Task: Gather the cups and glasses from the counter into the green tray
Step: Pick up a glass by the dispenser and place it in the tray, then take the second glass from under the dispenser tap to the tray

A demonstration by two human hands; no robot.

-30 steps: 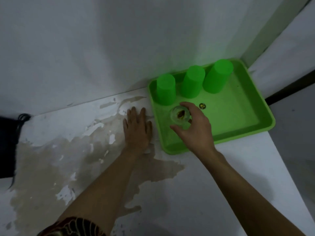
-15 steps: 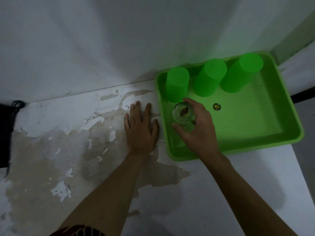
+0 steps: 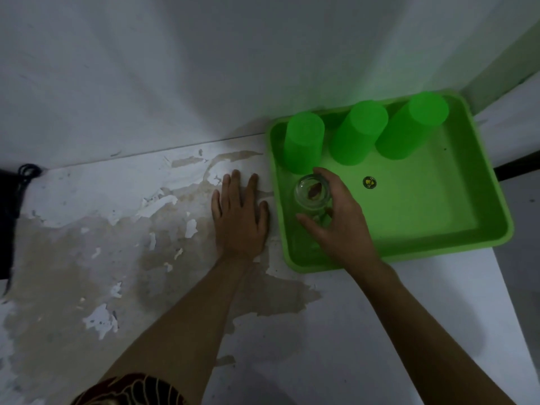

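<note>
The green tray (image 3: pixel 432 229) lies on the counter at the right, against the wall. Three green cups (image 3: pixel 304 141) (image 3: pixel 358 133) (image 3: pixel 412 127) stand upside down in a row along its far side. A clear glass (image 3: pixel 311 194) sits in the tray's left part, just in front of the leftmost cup. My right hand (image 3: pixel 339 226) curls around the glass, fingers on its right and near sides. My left hand (image 3: pixel 239 217) lies flat on the counter, fingers apart, just left of the tray's edge.
The white counter (image 3: pixel 87 258) is stained and peeling on the left. A small round sticker (image 3: pixel 369 182) marks the tray's floor. A dark object (image 3: pixel 11 214) sits at the far left edge. The counter's right edge runs close past the tray.
The view has shifted, so the tray sits further right in the picture. My right hand stays around the glass inside the tray. My left hand remains flat on the counter.
</note>
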